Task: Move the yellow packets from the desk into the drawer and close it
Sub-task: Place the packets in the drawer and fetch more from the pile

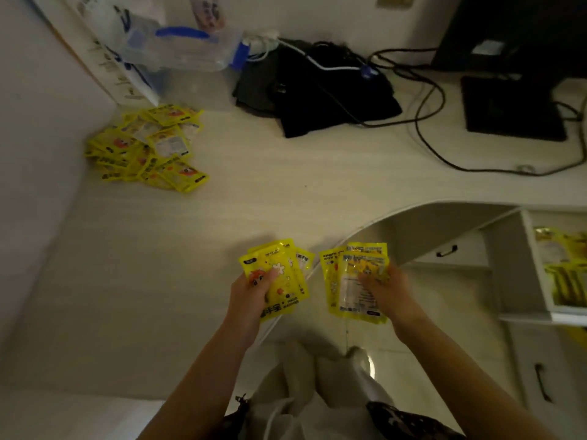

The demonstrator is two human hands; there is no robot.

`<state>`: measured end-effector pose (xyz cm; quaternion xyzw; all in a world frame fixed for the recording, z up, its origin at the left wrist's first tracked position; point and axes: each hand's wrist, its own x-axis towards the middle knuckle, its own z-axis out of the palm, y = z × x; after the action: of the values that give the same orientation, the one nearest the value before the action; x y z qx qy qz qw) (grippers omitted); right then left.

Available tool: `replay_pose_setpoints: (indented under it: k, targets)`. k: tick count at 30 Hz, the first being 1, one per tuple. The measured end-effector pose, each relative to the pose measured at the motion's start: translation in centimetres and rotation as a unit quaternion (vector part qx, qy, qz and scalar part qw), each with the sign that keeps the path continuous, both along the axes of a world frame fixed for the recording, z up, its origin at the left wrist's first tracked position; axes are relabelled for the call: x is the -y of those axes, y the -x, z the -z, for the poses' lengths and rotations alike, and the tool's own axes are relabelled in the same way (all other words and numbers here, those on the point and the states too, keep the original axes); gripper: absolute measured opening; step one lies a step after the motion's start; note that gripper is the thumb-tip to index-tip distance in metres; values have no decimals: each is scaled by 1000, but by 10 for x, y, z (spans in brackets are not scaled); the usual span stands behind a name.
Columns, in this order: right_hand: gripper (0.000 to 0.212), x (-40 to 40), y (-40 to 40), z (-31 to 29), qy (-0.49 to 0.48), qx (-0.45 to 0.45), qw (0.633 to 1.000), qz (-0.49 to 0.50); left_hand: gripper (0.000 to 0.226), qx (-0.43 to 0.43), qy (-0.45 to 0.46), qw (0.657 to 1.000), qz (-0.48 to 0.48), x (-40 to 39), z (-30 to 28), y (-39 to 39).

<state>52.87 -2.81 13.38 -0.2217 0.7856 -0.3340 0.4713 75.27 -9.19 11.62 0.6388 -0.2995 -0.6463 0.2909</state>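
Observation:
My left hand (251,296) grips a fanned bunch of yellow packets (286,274) over the desk's front edge. Just to its right, my right hand (386,290) holds a second bunch of yellow packets (349,281) past the curved edge, above the floor. A loose pile of several more yellow packets (146,144) lies on the white desk (254,192) at the far left, against the wall. At the right edge the white drawer (530,249) stands pulled out, with yellow packets (565,274) lying inside it.
A black cloth (317,100) and a clear plastic box with blue clips (178,49) sit at the desk's back. Black cables (444,131) trail across the desk to a monitor base (511,109). Closed drawers with dark handles (446,250) sit under the desk.

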Motion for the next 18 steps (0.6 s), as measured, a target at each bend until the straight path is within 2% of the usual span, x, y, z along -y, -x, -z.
replay_pose_setpoints:
  k: [5, 9, 11, 14, 18]
  targets:
    - [20, -55, 35, -5, -8, -3, 996, 87, 13, 18, 9, 997, 81, -24, 2, 46]
    - [22, -102, 64, -7, -22, -5, 990, 142, 17, 7, -3, 991, 137, -50, 1, 89]
    - [23, -131, 81, -8, -25, 3, 983, 182, 11, -7, -5, 985, 170, -68, -1, 117]
    - [26, -175, 110, -10, -14, 20, 973, 228, 4, -5, -5, 981, 195, -99, -3, 162]
    - [19, -240, 154, -9, -9, 43, 961, 274, 9, -7, -7, 978, 210, -150, 1, 221]
